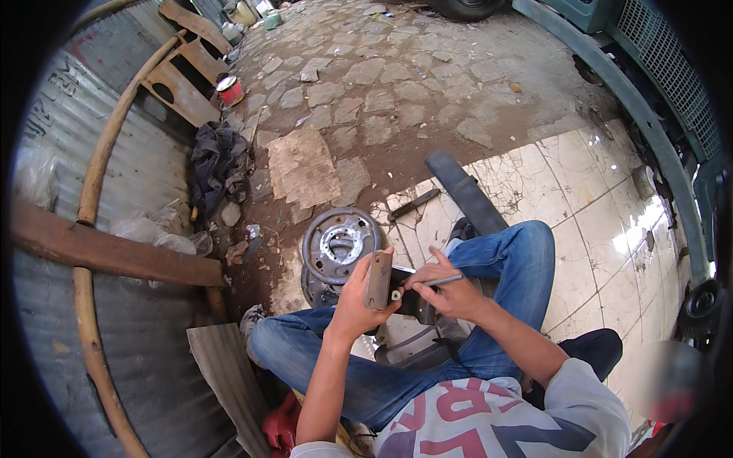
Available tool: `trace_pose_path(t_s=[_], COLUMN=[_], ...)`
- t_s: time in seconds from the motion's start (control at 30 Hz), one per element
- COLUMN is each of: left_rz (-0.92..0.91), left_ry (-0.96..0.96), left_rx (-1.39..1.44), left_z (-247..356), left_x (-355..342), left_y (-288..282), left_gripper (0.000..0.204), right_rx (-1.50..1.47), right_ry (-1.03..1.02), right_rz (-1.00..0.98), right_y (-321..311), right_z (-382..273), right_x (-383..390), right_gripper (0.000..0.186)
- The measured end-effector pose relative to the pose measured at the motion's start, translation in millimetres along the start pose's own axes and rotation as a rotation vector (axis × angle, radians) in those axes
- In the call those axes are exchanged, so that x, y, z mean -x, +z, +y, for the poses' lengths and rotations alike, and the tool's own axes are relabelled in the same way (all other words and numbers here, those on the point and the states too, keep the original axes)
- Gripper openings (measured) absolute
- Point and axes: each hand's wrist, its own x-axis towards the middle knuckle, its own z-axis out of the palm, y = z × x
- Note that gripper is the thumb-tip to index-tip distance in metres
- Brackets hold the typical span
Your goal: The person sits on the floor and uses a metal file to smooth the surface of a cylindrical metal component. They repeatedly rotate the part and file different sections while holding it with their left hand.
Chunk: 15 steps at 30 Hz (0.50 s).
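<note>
Fingers of left hand (353, 299) closed round a brown block (378, 282), held between the sitter's knees (539, 243). Right hand (452, 298): fingers pinched on a grey rod (444, 281), near the block. From where I stand, a wheel rim (314, 251) lies just beyond.

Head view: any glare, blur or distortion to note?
Head view: bright glare on the right-hand tiles; head view: bumper bows, likely fisheye distortion, and corners go black; head view: smeared patch at lower right; head view: left hand and right hand look fairly sharp.
</note>
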Motion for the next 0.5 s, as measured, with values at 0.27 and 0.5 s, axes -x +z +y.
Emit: trace_pose_path(t_s=[0.27, 0.5], left_rz=[0.01, -0.002], left_ry=[-0.032, -0.016], left_rx=[0.021, -0.057], left_z=[-0.5, -1.2], left_x=[0.9, -2.0], left_y=[-6.7, -9.2], left_gripper=[0.074, 0.081], right_rx=[-0.028, 0.047], right_ry=[0.012, -0.127], right_rz=[-0.049, -0.071], right_y=[-10.6, -9.9], right_z=[-4.3, -3.6], right_x=[-18.0, -12.1], right_gripper=[0.016, 0.013])
